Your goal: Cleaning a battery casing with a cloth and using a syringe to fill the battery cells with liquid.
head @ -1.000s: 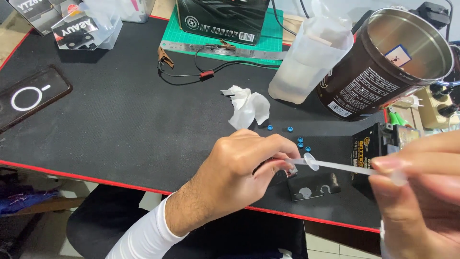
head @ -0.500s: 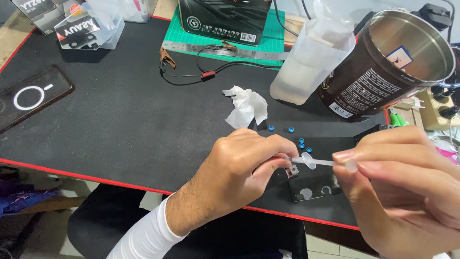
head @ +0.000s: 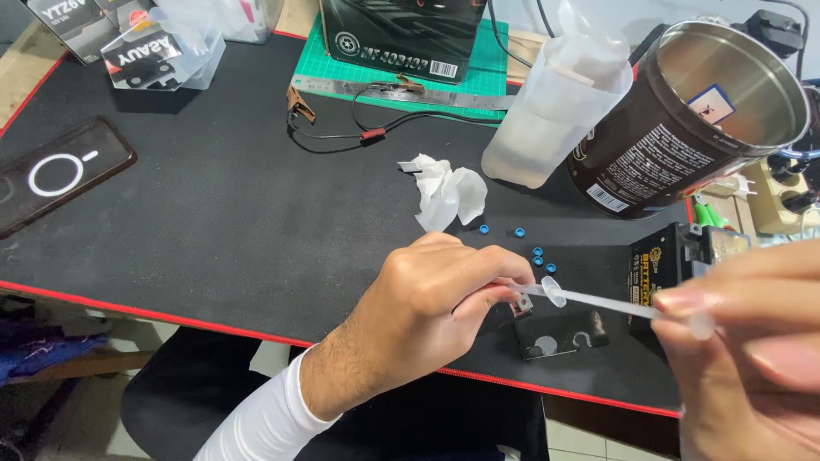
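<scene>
My left hand, in a white sleeve, pinches one end of a thin clear plastic strip just above a flat black part on the desk mat. My right hand, large and close to the camera at the lower right, pinches the strip's other end. The strip runs almost level between the two hands and has a small round tab near the left one. A small black battery stands behind the strip. Several tiny blue caps lie just beyond my left hand.
A crumpled white tissue lies mid-mat. Behind it stand a translucent plastic bottle and a tilted open dark tin. Clip leads, a green cutting mat, a black box and a phone lie farther back and left.
My right hand slid left along the strip toward the left hand, then drew back to the right end. My left hand stayed where it was, holding its end.
</scene>
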